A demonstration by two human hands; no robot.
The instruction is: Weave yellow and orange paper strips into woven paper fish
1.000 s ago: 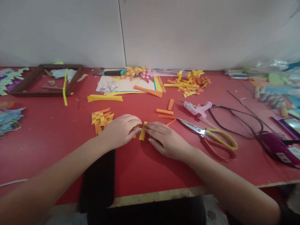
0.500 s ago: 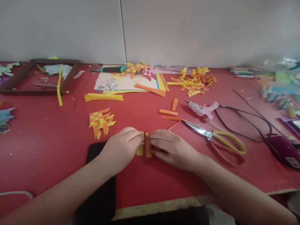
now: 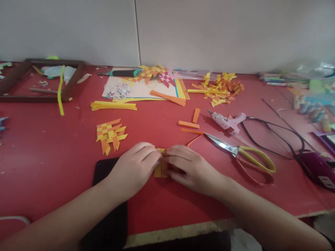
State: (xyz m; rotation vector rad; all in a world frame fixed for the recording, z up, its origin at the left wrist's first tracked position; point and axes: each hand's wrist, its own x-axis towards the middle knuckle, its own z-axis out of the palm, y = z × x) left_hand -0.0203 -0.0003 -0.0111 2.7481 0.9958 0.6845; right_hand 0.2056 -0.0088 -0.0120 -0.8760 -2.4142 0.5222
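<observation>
Now left hand (image 3: 139, 163) grips one yellow strip (image 3: 157, 172), right hand (image 3: 190, 166) the other yellow strip (image 3: 164, 172) | gap between them just narrowed: nearly edge to edge, lined up as a pair | on counter (image 3: 157, 209), woven paper piece (image 3: 109, 132) leftward, scissors (image 3: 232, 150) rightward, glue gun (image 3: 227, 122) beyond

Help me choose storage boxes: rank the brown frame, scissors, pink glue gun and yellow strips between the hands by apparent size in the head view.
1. Brown frame, cut off at left
2. Scissors
3. Pink glue gun
4. Yellow strips, partly covered, so full size is unsure
</observation>
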